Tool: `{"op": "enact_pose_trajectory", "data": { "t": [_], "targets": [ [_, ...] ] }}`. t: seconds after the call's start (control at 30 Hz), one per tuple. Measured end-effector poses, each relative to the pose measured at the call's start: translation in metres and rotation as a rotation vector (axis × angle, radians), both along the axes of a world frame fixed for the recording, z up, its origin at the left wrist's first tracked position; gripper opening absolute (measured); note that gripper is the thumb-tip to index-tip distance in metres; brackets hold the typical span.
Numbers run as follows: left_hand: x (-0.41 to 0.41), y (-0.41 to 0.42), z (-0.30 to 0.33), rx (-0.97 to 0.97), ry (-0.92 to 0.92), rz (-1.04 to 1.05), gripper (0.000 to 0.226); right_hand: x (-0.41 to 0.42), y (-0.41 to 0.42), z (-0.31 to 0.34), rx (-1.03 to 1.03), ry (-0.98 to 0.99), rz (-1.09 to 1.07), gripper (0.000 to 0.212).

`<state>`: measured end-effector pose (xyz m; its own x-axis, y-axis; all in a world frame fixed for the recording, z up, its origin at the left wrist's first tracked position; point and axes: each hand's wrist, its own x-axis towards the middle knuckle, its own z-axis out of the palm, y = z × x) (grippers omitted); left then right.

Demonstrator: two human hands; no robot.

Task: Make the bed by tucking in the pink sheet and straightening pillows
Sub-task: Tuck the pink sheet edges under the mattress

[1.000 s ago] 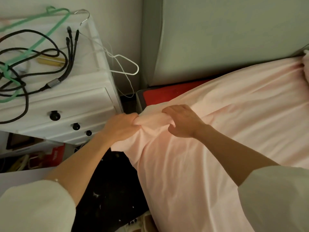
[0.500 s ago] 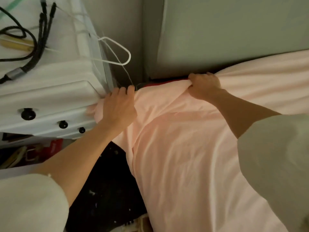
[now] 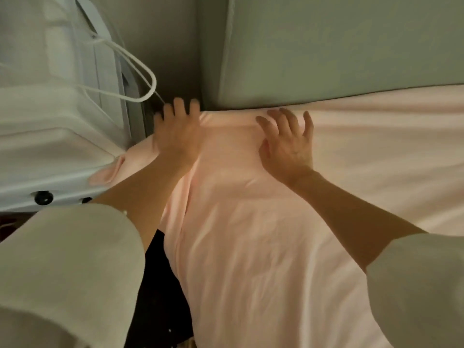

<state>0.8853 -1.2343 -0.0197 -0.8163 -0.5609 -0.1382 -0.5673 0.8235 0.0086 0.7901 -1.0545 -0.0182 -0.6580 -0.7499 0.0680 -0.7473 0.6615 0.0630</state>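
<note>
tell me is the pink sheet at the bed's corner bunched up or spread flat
Spread mostly flat: the pink sheet reaches the headboard, both hands pressing it, with one flap loose by the nightstand.

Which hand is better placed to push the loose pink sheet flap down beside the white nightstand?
Probably the left hand: it lies flat at the bed corner, nearest the loose flap of the pink cotton sheet draped against the white wooden nightstand. The right hand lies farther along, by the grey padded headboard.

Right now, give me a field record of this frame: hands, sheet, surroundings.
left hand: left hand, fingers spread, flat on the sheet at the bed corner
right hand: right hand, fingers spread, pressing the sheet near the headboard
sheet: pink fabric bed sheet, wrinkled, a flap lying against the nightstand
headboard: grey-green padded headboard
nightstand: white drawered nightstand, beside the bed
hanger: white wire hanger, overhanging the nightstand
</note>
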Motion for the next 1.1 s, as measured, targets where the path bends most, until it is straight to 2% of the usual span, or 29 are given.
{"op": "enact_pose_trajectory", "data": {
  "t": [0.07, 0.17, 0.23, 0.33, 0.47, 0.63, 0.7, 0.77, 0.87, 0.9, 1.0, 1.1],
  "targets": [
    [-0.007, 0.006, -0.002, -0.062, 0.033, -0.102, 0.058, -0.001, 0.005, -0.011, 0.105, -0.151, -0.063, 0.054],
    [-0.001, 0.019, -0.015, -0.165, 0.047, -0.308, 0.044, -0.01, 0.004, -0.025, 0.168, -0.296, -0.103, 0.056],
    [0.01, 0.025, -0.027, -0.152, 0.049, -0.324, 0.043, -0.015, 0.002, -0.033, 0.19, -0.323, -0.105, 0.054],
    [0.034, 0.036, -0.038, 0.019, -0.004, -0.219, 0.056, -0.02, 0.0, -0.041, 0.206, -0.337, -0.131, 0.055],
    [0.042, 0.047, -0.052, 0.204, 0.016, -0.054, 0.056, -0.02, -0.001, -0.043, 0.2, -0.353, -0.135, 0.055],
    [0.028, 0.013, -0.081, 0.502, 0.055, -0.108, 0.057, -0.018, -0.001, -0.045, 0.191, -0.351, -0.137, 0.054],
    [0.024, 0.001, -0.08, 0.591, 0.174, -0.064, 0.05, -0.016, -0.002, -0.047, 0.201, -0.35, -0.143, 0.054],
    [0.023, -0.003, -0.072, 0.594, 0.298, 0.063, 0.042, -0.015, -0.005, -0.046, 0.231, -0.354, -0.157, 0.054],
    [0.035, 0.02, -0.067, 0.28, 0.284, 0.231, 0.043, -0.002, -0.007, -0.039, 0.174, -0.33, -0.203, 0.054],
    [0.041, 0.03, -0.068, 0.232, 0.261, 0.301, 0.047, 0.008, -0.008, -0.037, 0.118, -0.319, -0.217, 0.055],
    [0.053, 0.044, -0.079, 0.406, 0.274, 0.52, 0.065, 0.045, -0.003, -0.034, 0.043, -0.323, -0.204, 0.059],
    [0.039, 0.028, -0.08, 0.61, 0.346, 0.565, 0.077, 0.058, 0.001, -0.041, 0.11, -0.332, -0.164, 0.061]
  ]
}}
